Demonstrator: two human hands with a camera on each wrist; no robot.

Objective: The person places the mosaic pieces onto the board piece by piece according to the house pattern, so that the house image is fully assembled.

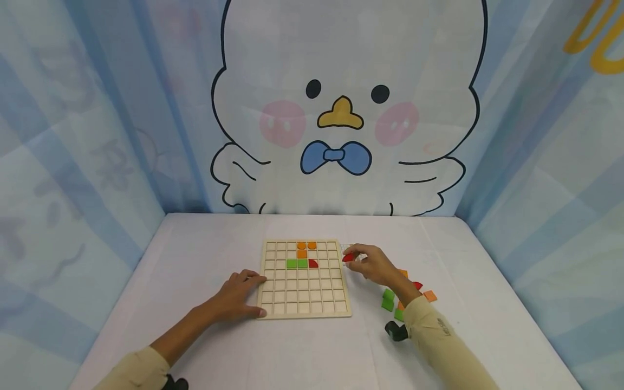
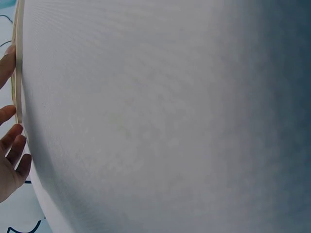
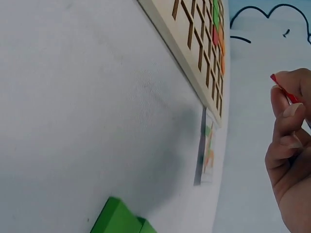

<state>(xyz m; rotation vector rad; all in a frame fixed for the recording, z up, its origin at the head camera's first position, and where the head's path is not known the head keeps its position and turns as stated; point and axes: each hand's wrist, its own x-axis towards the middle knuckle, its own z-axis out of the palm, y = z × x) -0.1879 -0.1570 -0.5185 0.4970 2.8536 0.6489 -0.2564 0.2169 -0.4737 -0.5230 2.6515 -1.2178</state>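
Right wrist view shows, just beside the board (image 1: 304,296), a card (image 3: 208,155) that the right hand (image 1: 373,265) mostly covers in head view, its fingers pinching a red piece (image 1: 348,258) near the board's right edge, while the left hand (image 1: 234,297), fingers spread, touches the left edge.

Nothing legible from where I stand! Up on the right-hand cloth (image 1: 551,157), bold yellow strokes (image 1: 606,68), cut off, no letter certain. And there, on the right sleeve (image 1: 441,346), a dark mark (image 1: 443,326), too tiny to read!
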